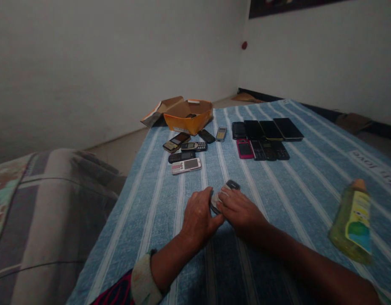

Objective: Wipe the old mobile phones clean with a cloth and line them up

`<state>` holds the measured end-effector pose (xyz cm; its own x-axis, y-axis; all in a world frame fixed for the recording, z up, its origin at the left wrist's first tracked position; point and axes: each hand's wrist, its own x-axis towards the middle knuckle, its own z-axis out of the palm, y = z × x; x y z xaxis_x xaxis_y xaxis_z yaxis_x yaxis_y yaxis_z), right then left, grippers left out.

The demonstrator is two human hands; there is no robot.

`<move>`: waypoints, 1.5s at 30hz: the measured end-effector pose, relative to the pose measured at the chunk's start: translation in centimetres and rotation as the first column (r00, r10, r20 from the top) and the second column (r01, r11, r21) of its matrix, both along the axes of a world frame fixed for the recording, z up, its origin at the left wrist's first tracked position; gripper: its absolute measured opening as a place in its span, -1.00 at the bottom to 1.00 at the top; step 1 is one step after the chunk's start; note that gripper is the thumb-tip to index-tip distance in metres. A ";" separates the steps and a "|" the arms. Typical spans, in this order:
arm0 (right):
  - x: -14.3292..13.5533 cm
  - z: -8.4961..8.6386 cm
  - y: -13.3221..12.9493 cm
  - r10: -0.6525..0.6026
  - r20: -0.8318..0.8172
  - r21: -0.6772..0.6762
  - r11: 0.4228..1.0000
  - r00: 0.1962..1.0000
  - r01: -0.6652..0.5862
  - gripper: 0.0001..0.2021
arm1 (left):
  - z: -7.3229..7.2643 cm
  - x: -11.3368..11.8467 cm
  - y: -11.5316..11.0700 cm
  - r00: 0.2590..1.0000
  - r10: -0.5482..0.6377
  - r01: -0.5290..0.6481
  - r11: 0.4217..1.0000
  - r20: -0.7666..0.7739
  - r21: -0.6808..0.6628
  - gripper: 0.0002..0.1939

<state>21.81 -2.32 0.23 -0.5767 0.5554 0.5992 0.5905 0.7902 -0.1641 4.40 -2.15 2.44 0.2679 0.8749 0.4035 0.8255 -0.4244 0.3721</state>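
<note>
On the blue striped cloth, a dark phone (233, 184) lies slanted between my hands, partly covered by my fingers. My left hand (198, 216) grips its near left side with fingers and thumb. My right hand (241, 209) is over its right side, its fingers pressing something pale, like a cloth, on the phone's surface. Beyond my hands lie several phones in a loose group, among them a silver and pink one (186, 165). Farther right, a pink phone (245, 149) lies in two rows of phones with a large black one (288, 128).
An open orange box (189, 120) with a dark item inside stands at the far left of the striped cloth (157, 220). A bottle of yellow-green liquid (354, 224) is at the right. Left of the bed-like surface is a covered seat (45, 220). Walls rise behind.
</note>
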 end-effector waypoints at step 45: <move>0.6 1.1 -0.7 -0.014 0.092 -0.086 0.996 0.996 0.022 -0.72 | -0.1 0.2 -0.4 0.998 -0.016 0.020 0.997 -0.052 0.072 -0.45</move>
